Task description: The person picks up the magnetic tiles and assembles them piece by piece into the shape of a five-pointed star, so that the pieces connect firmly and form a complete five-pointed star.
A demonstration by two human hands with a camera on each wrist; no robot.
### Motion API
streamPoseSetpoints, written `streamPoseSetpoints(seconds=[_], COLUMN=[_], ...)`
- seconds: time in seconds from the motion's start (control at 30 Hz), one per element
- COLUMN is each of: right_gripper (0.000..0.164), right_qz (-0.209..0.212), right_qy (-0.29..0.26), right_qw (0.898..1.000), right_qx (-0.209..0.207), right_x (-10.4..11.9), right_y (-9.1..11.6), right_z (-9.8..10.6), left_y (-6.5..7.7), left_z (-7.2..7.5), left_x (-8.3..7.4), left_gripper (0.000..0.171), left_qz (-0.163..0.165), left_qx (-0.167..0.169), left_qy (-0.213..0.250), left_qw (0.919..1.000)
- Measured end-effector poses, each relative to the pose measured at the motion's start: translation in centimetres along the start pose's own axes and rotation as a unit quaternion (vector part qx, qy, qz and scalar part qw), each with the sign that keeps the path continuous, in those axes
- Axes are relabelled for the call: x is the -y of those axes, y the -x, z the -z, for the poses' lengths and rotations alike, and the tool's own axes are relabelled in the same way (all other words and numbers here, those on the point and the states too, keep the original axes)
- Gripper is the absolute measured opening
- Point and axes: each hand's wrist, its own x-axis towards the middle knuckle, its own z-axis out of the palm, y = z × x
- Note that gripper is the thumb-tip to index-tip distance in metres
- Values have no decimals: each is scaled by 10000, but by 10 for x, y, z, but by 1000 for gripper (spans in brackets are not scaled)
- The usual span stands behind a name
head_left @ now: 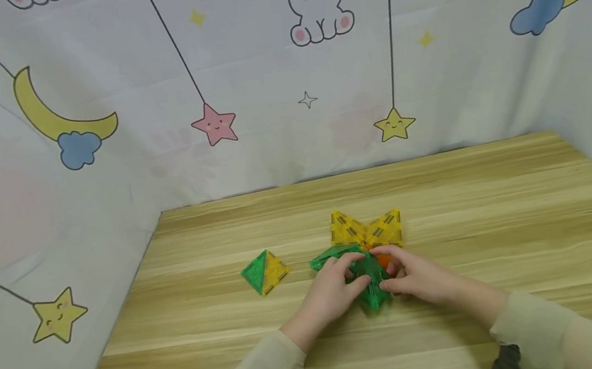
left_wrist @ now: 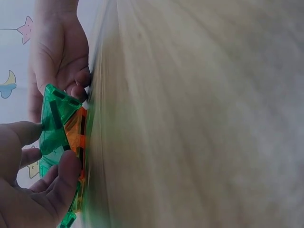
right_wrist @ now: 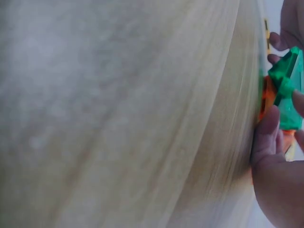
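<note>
A raised shape of green see-through magnetic tiles (head_left: 373, 293) stands on the wooden table between both hands. My left hand (head_left: 336, 288) holds its left side, the thumb low and the fingers over the top; the left wrist view shows this hand (left_wrist: 28, 185) pinching the green tiles (left_wrist: 53, 114). On the other side my right hand (head_left: 419, 273) grips the right side with curled fingers. Orange tiles (head_left: 383, 259) lie under and behind the green ones, partly hidden by the right hand. Yellow tiles (head_left: 383, 229) spread out behind, and another green piece (head_left: 333, 255) extends left.
A separate diamond of one green and one yellow triangle tile (head_left: 265, 272) lies to the left on the table (head_left: 472, 199). A white cloth (head_left: 279, 143) with printed stars, moons and a rabbit hangs behind the table and at its sides.
</note>
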Motion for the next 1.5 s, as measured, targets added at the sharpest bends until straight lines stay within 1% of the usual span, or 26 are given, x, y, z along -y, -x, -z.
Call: streamPoseSetpoints(seconds=[0.23,0.4,0.57,0.63,0.73,0.87,1.0,1.1,1.17,1.23,1.33,1.43,1.5], right_gripper=[65,67,68,68,69,69,70,70,71,71,71,71,72], right_qz=[-65,79,190,200,201,122,48,1,7,35,43,53,63], right_qy=[22,198,334,359,412,427,380,377,395,433,552,663,718], right_qw=[10000,9998,9993,9991,9989,9989,9991,9991,9990,9989,9982,9976,9972], right_qx=[70,55,-39,-76,-98,-131,-171,-203,-206,-200,-211,-209,-202], right_x=[-1,-4,-8,-9,-11,-12,-13,-14,-15,-17,-19,-20,-20], right_y=[-1,2,7,10,13,18,22,24,26,28,30,32,33], right_z=[2,7,15,18,23,30,35,38,41,43,45,47,48], left_y=[-1,0,4,6,9,13,14,14,14,16,17,20,22], left_z=[2,7,20,26,37,52,66,73,77,82,87,90,90], left_x=[3,8,19,27,41,61,82,100,112,122,133,138,137], left_gripper=[43,47,48,47,48,50,47,47,48,50,52,49,48], left_qz=[1,-46,-298,-372,-312,-164,-131,24,228,463,757,897,839], left_qx=[76,148,21,-117,-339,-636,-1076,-1274,-1268,-1177,-1034,-877,-761], left_qy=[32,252,564,556,436,135,-112,-228,-331,-463,-797,-1161,-1287], left_qw=[10000,9996,9980,9977,9980,9977,9940,9916,9911,9909,9885,9853,9852])
